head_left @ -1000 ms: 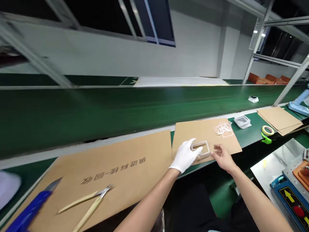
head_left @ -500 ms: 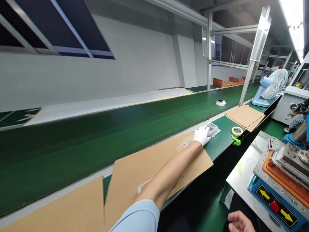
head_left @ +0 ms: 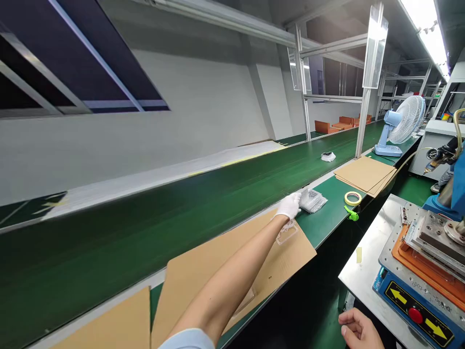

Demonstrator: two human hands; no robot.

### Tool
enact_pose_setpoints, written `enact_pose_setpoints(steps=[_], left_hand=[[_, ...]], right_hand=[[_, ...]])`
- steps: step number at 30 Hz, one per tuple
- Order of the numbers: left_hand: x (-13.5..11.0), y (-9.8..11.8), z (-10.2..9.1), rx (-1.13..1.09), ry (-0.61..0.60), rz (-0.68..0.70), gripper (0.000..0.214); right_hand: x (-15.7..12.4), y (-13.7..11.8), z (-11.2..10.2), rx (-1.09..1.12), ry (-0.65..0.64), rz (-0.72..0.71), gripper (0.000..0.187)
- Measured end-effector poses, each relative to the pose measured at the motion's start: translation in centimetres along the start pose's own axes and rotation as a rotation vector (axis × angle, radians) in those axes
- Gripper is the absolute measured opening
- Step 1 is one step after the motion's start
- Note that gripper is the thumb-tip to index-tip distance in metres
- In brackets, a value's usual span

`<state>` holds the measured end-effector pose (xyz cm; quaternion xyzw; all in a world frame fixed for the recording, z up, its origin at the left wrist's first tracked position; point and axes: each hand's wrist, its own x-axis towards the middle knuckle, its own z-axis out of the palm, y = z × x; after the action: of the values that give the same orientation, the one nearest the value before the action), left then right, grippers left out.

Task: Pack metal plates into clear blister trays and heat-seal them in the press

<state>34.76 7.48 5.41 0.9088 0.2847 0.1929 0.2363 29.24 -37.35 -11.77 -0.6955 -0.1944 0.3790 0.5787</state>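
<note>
My left hand [head_left: 289, 205] wears a white glove and is stretched far out over the bench. Its fingertips pinch the edge of a small stack of clear bags with dark printing [head_left: 313, 200]. Under the wrist lie thin clear plastic frames [head_left: 286, 233] on a brown cardboard sheet [head_left: 232, 257]. My right hand [head_left: 358, 331] is bare and hangs low at the bottom edge, off the bench, fingers loosely curled with nothing seen in them.
A green conveyor belt [head_left: 145, 213] runs behind the bench. To the right lie a tape roll [head_left: 352, 198], a green clip [head_left: 350, 214], more cardboard sheets [head_left: 365, 174] and a blue fan [head_left: 401, 123]. A press fixture with an orange plate [head_left: 425, 252] stands at lower right.
My left hand left the clear frame on the cardboard and reached right to the bag stack, now drawing back slightly with it. My right hand dropped below the bench. The view swung right.
</note>
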Motion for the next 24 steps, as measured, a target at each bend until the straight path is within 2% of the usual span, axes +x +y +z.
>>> enact_pose_setpoints(steps=[3,5,7,9,10,12,14,15,16,19,21,22,24], left_hand=[[-2.9,2.1,-2.1,-0.031,0.049,0.008,0.049],[-7.0,3.4,-2.6,-0.075,0.072,0.062,0.051],[-12.7,4.7,-2.1,-0.155,0.129,0.215,0.046],[-19.2,5.8,-1.0,-0.225,0.220,0.478,0.039],[-22.4,6.4,-0.5,-0.244,0.239,0.596,0.042],[-28.1,7.5,0.5,-0.269,0.215,0.773,0.055],[-32.4,8.3,1.2,-0.321,0.185,0.805,0.062],[-34.1,8.5,1.4,-0.370,0.187,0.736,0.062],[-35.4,8.5,1.6,-0.443,0.208,0.610,0.062],[-38.4,8.1,2.2,-0.813,0.249,0.058,0.064],[-39.7,7.5,2.4,-1.079,0.151,-0.248,0.062],[-40.3,7.2,2.5,-1.182,0.087,-0.341,0.061],[-41.4,6.6,2.5,-1.329,0.008,-0.429,0.064]], right_hand=[[-0.1,-2.2,-0.2,0.059,-0.039,-0.049,0.055],[-0.5,-4.4,0.0,0.131,-0.029,-0.068,0.059],[-0.9,-7.3,0.6,0.240,-0.009,-0.064,0.065],[-1.4,-10.5,1.5,0.400,-0.016,-0.054,0.072],[-1.7,-12.1,2.0,0.483,-0.047,-0.062,0.073],[-2.2,-14.8,3.1,0.566,-0.135,-0.097,0.064],[-2.6,-16.5,4.1,0.516,-0.169,-0.104,0.048],[-2.8,-16.9,4.6,0.442,-0.156,-0.111,0.043],[-3.0,-17.2,5.0,0.341,-0.128,-0.127,0.040],[-4.1,-17.7,6.3,-0.053,-0.071,-0.246,0.045],[-4.9,-18.2,7.4,-0.299,-0.106,-0.343,0.045],[-5.4,-18.5,8.1,-0.390,-0.137,-0.382,0.044],[-6.2,-19.2,9.5,-0.496,-0.190,-0.438,0.042]])
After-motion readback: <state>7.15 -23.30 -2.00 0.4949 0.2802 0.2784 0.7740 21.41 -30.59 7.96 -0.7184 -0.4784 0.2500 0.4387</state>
